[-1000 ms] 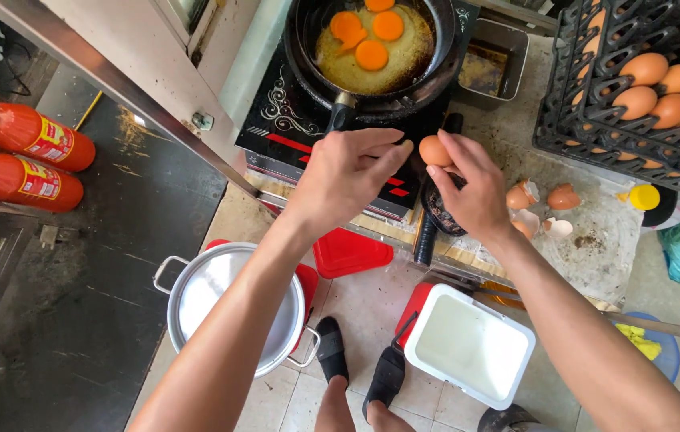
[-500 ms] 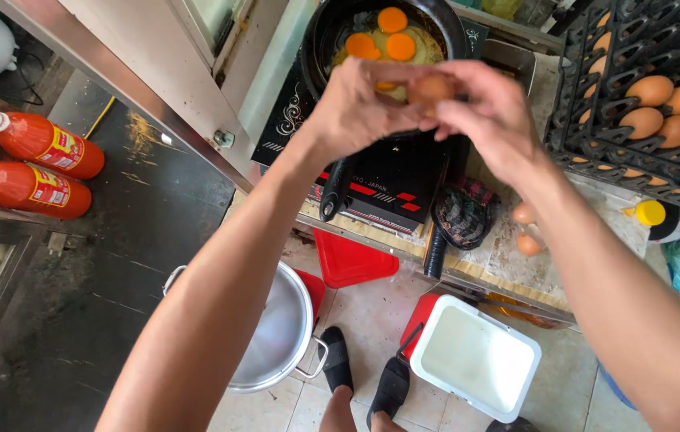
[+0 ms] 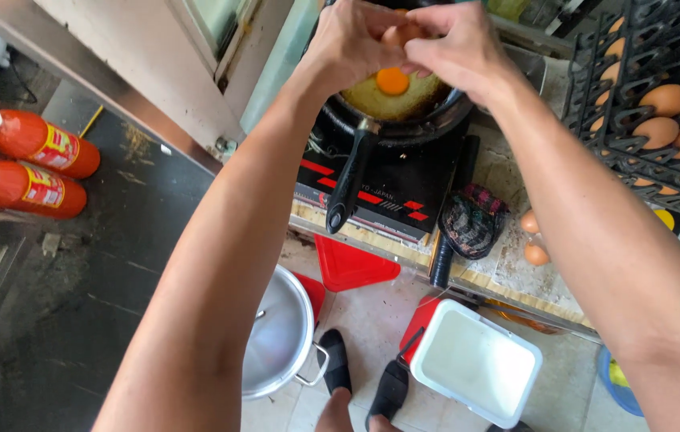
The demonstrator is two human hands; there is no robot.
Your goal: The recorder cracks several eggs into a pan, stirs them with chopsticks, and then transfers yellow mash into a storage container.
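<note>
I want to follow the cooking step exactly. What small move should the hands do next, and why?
Probably lift the two shell halves away from the pan. The left hand and right hand hold the cracked egg open above the black frying pan, and its yolk already hangs below the shell, over the cooked egg.

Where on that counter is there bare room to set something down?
Little room. A bare strip of counter lies between the dark cloth and two loose eggs. The dark ledge between the red bottles and the stove is open. The pan under both hands and the egg rack are crowded.
</note>
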